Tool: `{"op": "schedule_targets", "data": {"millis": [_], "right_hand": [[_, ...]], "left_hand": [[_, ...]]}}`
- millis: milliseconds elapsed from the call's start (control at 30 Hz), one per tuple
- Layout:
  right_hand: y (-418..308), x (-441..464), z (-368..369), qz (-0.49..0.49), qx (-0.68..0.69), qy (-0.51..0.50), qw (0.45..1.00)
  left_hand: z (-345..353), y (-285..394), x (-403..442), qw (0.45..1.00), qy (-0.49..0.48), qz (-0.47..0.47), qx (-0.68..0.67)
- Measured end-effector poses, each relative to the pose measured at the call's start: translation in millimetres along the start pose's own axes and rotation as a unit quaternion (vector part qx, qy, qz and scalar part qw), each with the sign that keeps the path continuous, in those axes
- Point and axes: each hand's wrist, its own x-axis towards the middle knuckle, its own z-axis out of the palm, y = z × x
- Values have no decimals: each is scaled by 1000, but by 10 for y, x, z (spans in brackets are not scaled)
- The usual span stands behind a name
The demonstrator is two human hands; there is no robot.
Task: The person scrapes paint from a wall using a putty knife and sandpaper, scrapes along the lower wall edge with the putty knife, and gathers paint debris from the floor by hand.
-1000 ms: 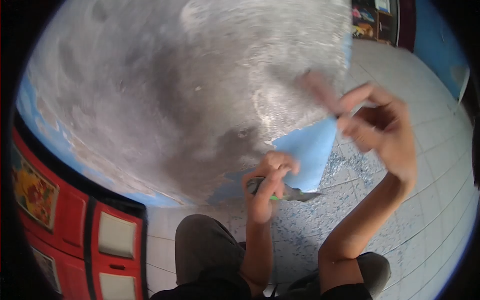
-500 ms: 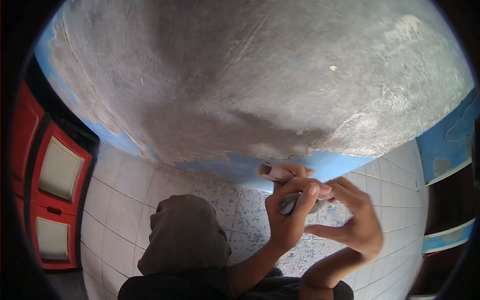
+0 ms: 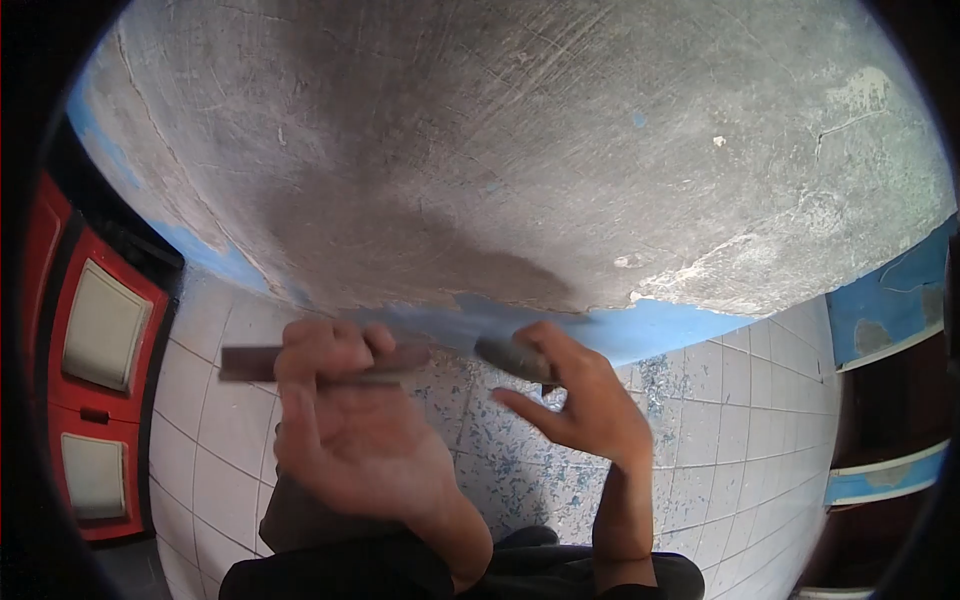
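My left hand (image 3: 360,420) is turned palm up, its fingers curled over a brown rolled sheet (image 3: 250,363) that looks like sandpaper. The roll sticks out on both sides of the fingers, and motion blurs it and the hand. In my right hand (image 3: 595,405) is a dark grey, rounded oblong thing (image 3: 508,357), gripped by the fingers while the thumb stands apart below; its kind is not clear. Both hands are in front of the lower part of a wall (image 3: 450,150) with bare grey plaster and a blue painted band (image 3: 670,330).
Blue and white paint flakes (image 3: 500,470) litter the pale tiled floor (image 3: 740,430). My knee is under the left hand. A red cabinet (image 3: 110,310) with pale panels stands at the left. At the right are blue-edged ledges (image 3: 890,485) with dark openings.
The hands have moved apart. My left hand has swung left and turned palm up with the roll. The dark grey thing, earlier in the left hand, is now in the right.
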Motion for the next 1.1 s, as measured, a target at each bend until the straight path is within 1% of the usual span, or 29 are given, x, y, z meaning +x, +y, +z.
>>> {"op": "schedule_targets", "data": {"millis": [33, 67, 100, 133, 167, 200, 267, 300, 367, 400, 467, 500, 567, 600, 633, 700, 767, 800, 833, 900, 933, 1033, 1100], "right_hand": [[50, 49, 94, -25, -62, 27, 997], [47, 82, 172, -23, -61, 27, 997], [34, 115, 244, -35, -131, 12, 991], [29, 142, 318, -46, -199, -3, 979], [41, 166, 405, -62, -194, 13, 979], [36, 164, 413, -60, -192, 14, 980], [-4, 166, 411, -108, -196, -7, 975], [-10, 147, 378, -108, -194, -5, 975], [-25, 84, 282, -143, -160, -10, 977], [-105, 58, 269, -145, -160, -10, 976], [-278, -47, 249, -266, -95, 43, 958], [-315, -114, 286, -267, -97, 40, 958], [-373, -225, 370, -330, -160, 2, 930], [-291, -157, 325, -329, -160, 3, 931], [-132, -30, 243, -319, -188, 22, 929], [-10, 49, 257, -309, -217, 42, 925], [-28, 14, 397, -352, -169, 130, 911], [-41, -26, 452, -356, -171, 127, 910], [-67, -111, 523, -400, -182, 146, 886], [81, -36, 367, -318, -261, 36, 911], [35, 73, 176, -347, -207, 120, 907], [-55, 4, 378, -337, -180, 133, 914], [-165, -117, 512, -404, -210, 109, 884]], "left_hand": [[26, 65, -51, 1000, -18, 1, -12], [36, 113, -94, 999, -35, 0, -23], [32, 140, -121, 999, -35, -2, -23], [24, 159, -148, 996, -67, -28, -50], [19, 177, -162, 991, -99, -54, -77], [18, 201, -159, 991, -101, -56, -75], [12, 242, -142, 983, -93, -65, -144], [0, 248, -95, 983, -96, -63, -142], [-38, 253, 84, 991, 28, -34, -128], [-81, 237, 177, 991, 28, -32, -129], [-178, 162, 312, 995, 40, -11, -86], [-194, 141, 310, 996, 18, -4, -93], [-195, 132, 311, 997, 8, -7, -81], [-197, 134, 316, 998, -4, -8, -68], [-208, 140, 329, 998, -7, -9, -67], [-234, 141, 355, 995, 65, -1, -70], [-248, 140, 365, 995, 74, 3, -60], [-249, 131, 367, 995, 87, 10, -50], [-250, 126, 360, 995, 90, 9, -49], [-225, 111, 372, 995, 80, -12, -52], [-228, 111, 368, 995, 78, -13, -55], [-242, 94, 350, 995, 75, -17, -65], [-232, 76, 364, 994, 71, -38, -74]]}}
